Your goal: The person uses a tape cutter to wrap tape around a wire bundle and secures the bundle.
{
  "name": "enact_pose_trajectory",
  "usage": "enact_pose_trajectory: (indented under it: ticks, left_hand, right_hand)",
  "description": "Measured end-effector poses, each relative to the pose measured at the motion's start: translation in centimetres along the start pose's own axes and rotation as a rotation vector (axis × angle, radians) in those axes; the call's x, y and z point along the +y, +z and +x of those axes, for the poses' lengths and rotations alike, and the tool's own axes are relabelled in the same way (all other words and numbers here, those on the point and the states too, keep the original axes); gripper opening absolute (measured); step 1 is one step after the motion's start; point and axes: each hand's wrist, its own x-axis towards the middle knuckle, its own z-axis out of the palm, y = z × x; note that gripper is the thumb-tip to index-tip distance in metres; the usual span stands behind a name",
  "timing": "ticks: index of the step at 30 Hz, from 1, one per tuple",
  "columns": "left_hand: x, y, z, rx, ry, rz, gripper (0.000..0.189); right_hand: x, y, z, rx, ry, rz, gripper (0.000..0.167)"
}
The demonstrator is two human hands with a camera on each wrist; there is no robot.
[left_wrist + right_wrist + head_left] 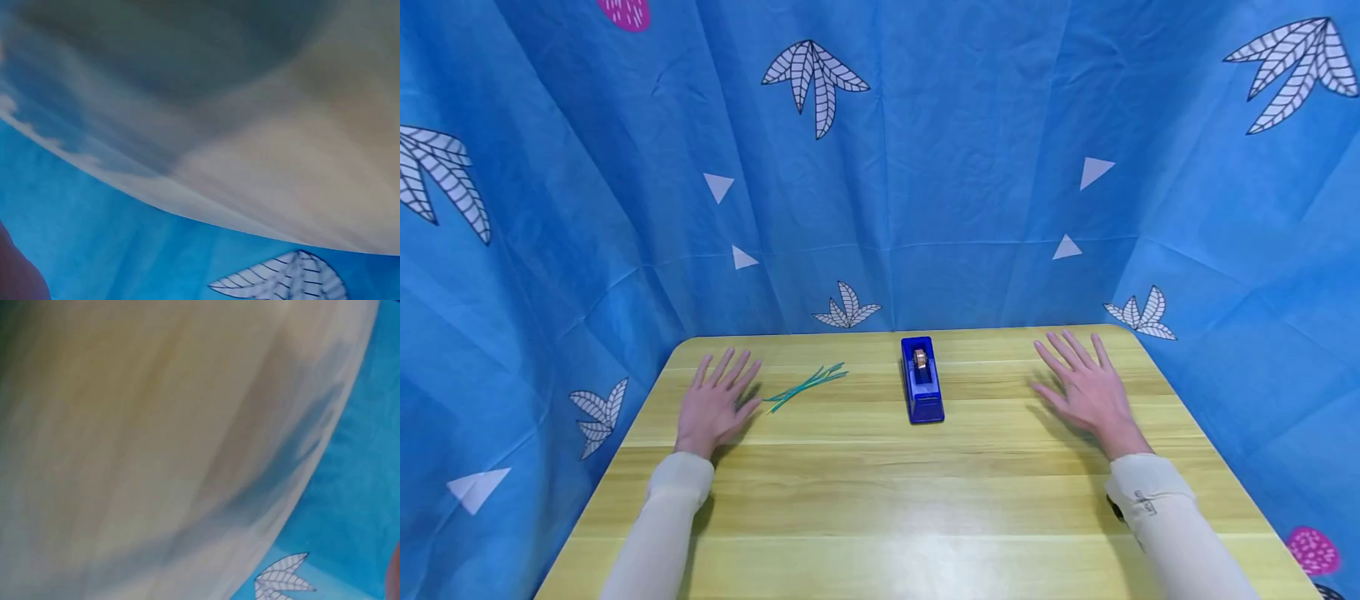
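Note:
My left hand [713, 408], fingers spread and straight, is over the left side of the table with nothing in it. Just right of its thumb lies a small loose bunch of thin green strips [807, 387], crossing one another. A blue tape dispenser [927, 407] with a small roll of tape [920, 358] stands near the middle of the far side. On the right, my right hand [1092, 395] is spread flat and holds nothing. Both wrist views show mostly blurred tabletop, with only a sliver of skin at the edge.
The light wood table [880, 492] has rounded far corners. Blue curtains [970, 167] with white leaf prints hang close behind it and along both sides. Pale sleeves [658, 525] cover both forearms.

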Motion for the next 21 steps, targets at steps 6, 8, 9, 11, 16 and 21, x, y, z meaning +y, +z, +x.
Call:
enact_pose_trajectory:
  ticks: [6,8,9,11,16,21]
  left_hand:
    - [2.8,-0.8,2.4,0.002,-0.053,-0.092,0.071]
    - [4.2,-1.0,3.3,0.014,-0.077,-0.159,0.067]
    - [5.0,-1.0,3.8,0.019,-0.087,-0.2,0.066]
    - [6.7,-1.2,4.7,0.026,-0.1,-0.282,0.064]
    - [10.6,-1.7,6.6,-0.009,-0.144,-0.541,0.062]
    - [13.7,-1.8,7.9,-0.093,-0.195,-0.745,0.062]
  right_hand:
    - [-2.0,-0.9,1.2,0.012,0.075,0.113,0.075]
    - [-2.9,-1.2,1.7,0.015,0.135,0.193,0.073]
    - [-3.3,-1.3,1.8,0.013,0.172,0.243,0.072]
    - [-4.1,-1.4,2.3,0.011,0.244,0.353,0.07]
    - [-6.4,-1.5,3.4,-0.006,0.356,0.621,0.062]
    - [-8.8,-1.9,4.3,-0.024,0.404,0.826,0.052]
